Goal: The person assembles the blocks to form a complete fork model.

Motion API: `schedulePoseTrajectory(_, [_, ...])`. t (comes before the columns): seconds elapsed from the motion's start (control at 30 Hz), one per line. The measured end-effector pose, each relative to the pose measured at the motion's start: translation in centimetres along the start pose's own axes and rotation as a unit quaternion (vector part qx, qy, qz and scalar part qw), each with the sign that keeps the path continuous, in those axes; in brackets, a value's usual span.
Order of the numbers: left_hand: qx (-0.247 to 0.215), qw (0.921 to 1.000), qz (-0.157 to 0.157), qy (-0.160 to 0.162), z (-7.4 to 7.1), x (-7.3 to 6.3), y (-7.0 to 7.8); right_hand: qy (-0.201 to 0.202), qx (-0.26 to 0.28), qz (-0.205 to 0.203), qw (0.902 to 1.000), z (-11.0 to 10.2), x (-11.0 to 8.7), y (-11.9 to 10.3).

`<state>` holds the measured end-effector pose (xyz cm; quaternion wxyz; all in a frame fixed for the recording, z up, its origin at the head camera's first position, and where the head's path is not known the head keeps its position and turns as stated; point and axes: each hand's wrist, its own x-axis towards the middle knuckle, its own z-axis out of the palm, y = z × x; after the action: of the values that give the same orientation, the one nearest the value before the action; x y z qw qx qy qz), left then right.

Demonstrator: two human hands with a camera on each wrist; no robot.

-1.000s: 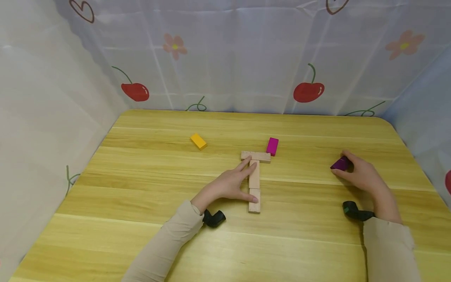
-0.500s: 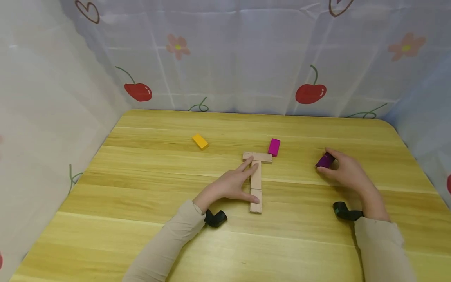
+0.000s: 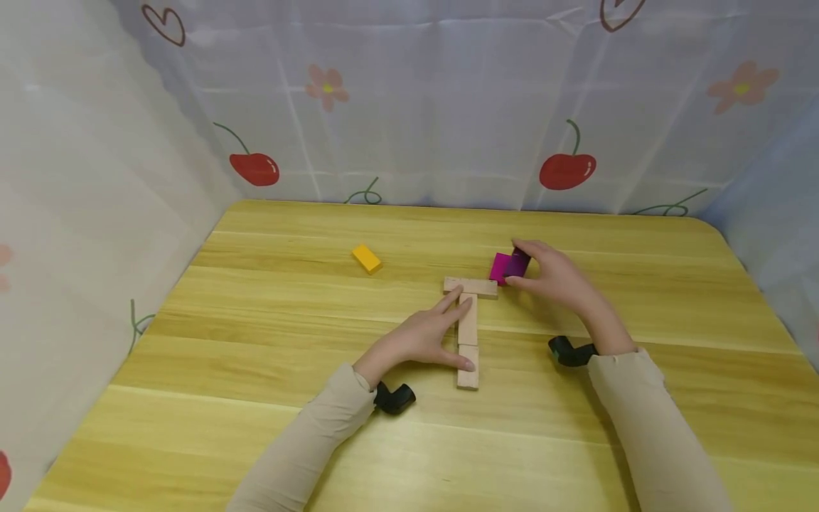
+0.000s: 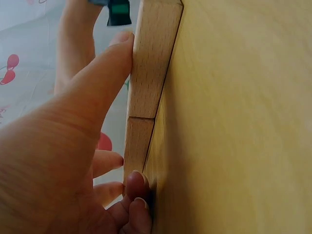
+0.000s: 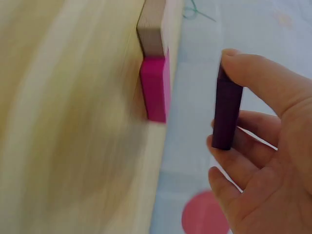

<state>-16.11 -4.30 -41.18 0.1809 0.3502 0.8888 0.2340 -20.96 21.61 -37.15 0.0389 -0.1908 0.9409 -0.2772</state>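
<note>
My right hand (image 3: 559,284) pinches a dark purple block (image 5: 227,114) by its two ends between thumb and fingers. It holds the block above the table, apart from the magenta block (image 5: 154,92) lying there. In the head view the purple block overlaps the magenta one. My left hand (image 3: 422,336) lies with spread fingers along plain wooden blocks. Its thumb rests on the near block (image 3: 468,379) and fingertips touch around the middle block (image 3: 468,327) and the crosswise block (image 3: 483,288). The three wooden blocks form a T shape, the magenta block at its right end.
A yellow block (image 3: 367,259) lies farther left on the wooden table (image 3: 269,341). Patterned curtains (image 3: 422,107) hang behind and beside the table. Black wrist cameras are strapped under both wrists.
My right hand has carried the purple block leftward from the right side of the table to over the magenta block. The left hand has stayed on the wooden blocks.
</note>
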Motion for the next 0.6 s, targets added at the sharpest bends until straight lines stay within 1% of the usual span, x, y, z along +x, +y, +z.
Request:
schedulePoseTrajectory(0.13, [-0.001,1.0000,0.001,-0.002,0.0,0.1,0.0,-0.018,0.010,-0.024,0.9995,0.8,2.7,-0.6])
schedulePoseTrajectory(0.3, [-0.004,1.0000,0.005,-0.002,-0.1,0.0,0.1,-0.046,0.029,-0.034,0.9980,1.9,4.9,-1.0])
schedulePoseTrajectory(0.43, [-0.006,1.0000,0.005,-0.004,-0.2,-0.2,0.2,-0.066,-0.001,-0.057,0.9962,2.6,6.3,-1.2])
schedulePoseTrajectory(0.53, [-0.005,1.0000,0.007,-0.003,-0.2,-0.2,0.2,-0.079,-0.031,-0.070,0.9940,3.0,7.0,-1.3])
schedulePoseTrajectory(0.6, [-0.003,1.0000,0.007,-0.002,-0.2,-0.2,0.2,-0.085,-0.041,-0.074,0.9928,3.2,7.3,-1.3])
